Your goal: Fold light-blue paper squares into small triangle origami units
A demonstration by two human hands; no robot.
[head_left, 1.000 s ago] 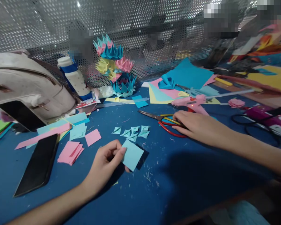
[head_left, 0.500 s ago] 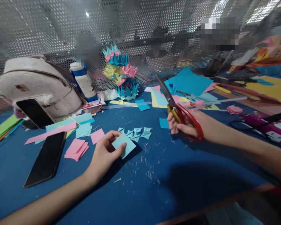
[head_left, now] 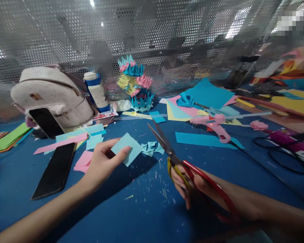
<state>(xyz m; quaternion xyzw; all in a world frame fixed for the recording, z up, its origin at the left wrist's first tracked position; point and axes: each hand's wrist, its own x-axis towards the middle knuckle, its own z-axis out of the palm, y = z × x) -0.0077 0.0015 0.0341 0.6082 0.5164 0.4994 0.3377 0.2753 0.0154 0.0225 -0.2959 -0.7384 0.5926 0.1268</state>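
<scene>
Between thumb and fingers, my left hand (head_left: pixel 105 157) pinches a light blue paper square (head_left: pixel 128 148) by its left corner, lifted over the table. My right hand (head_left: pixel 190 182) grips scissors (head_left: pixel 171 153) with red and yellow handles. Their blades are slightly apart and point up and left, a short way right of the square, not touching it. Small folded light blue paper pieces (head_left: pixel 150 148) lie just behind the square, partly hidden. Pink paper squares (head_left: pixel 83 161) are stacked left of my left hand.
A black phone (head_left: pixel 54 170) lies at left, before a white backpack (head_left: pixel 53 94) and a bottle (head_left: pixel 97 92). A tiered paper flower (head_left: pixel 135 82) stands behind. At right are a pink glue gun (head_left: pixel 212 123) with its cord, a blue strip (head_left: pixel 200 139) and a purple power strip (head_left: pixel 291 143).
My right hand has brought the scissors down and toward me, closer to the square. My left hand has raised the paper square slightly and shifted left. The camera view has moved a little.
</scene>
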